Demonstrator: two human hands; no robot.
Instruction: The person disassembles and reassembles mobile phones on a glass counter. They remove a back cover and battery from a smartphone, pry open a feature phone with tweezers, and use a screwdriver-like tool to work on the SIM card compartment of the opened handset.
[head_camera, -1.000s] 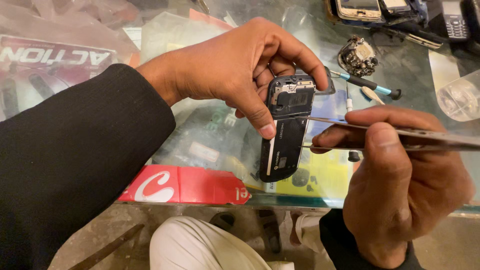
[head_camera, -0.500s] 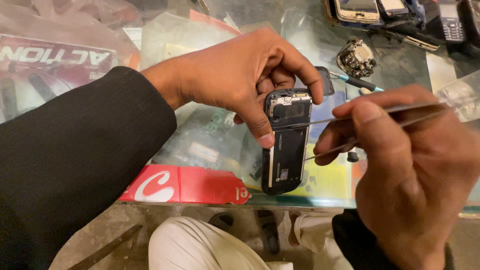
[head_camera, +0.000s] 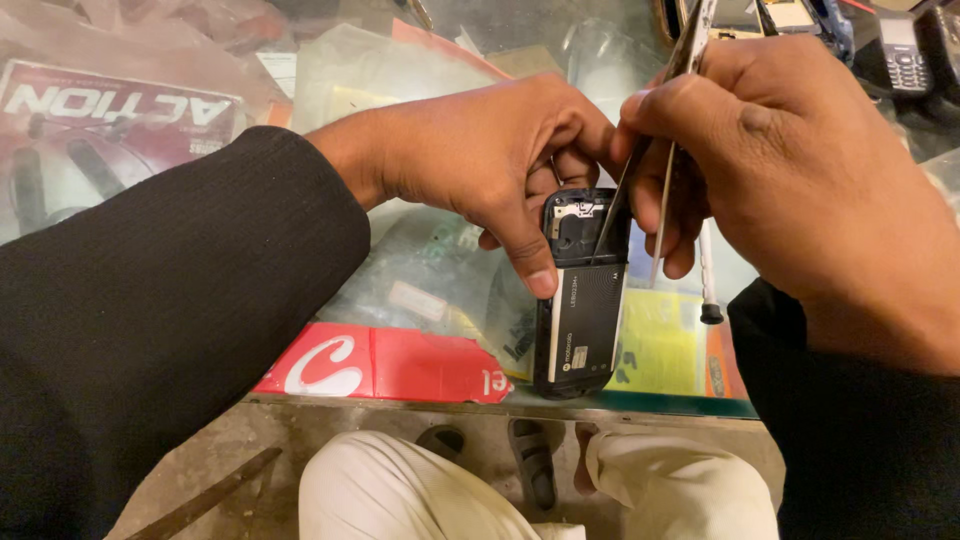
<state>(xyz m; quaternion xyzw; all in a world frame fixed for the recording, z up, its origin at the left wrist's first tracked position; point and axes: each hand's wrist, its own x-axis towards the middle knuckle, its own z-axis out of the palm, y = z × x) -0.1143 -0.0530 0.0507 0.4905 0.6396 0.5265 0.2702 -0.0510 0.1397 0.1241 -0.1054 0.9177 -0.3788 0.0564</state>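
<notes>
Left hand (head_camera: 490, 160) grips an opened black mobile phone (head_camera: 582, 295) above a glass counter (head_camera: 640, 405). Right hand (head_camera: 790, 170) pinches metal tweezers (head_camera: 640, 150), tips inside the phone's top

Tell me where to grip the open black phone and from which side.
Grip the phone by its long side edges at the upper half, coming from the left, as the left hand does. It stands upright with its back open toward the camera, and the tweezers in the right hand come in from the upper right, so that side and the open top should stay free.
</notes>
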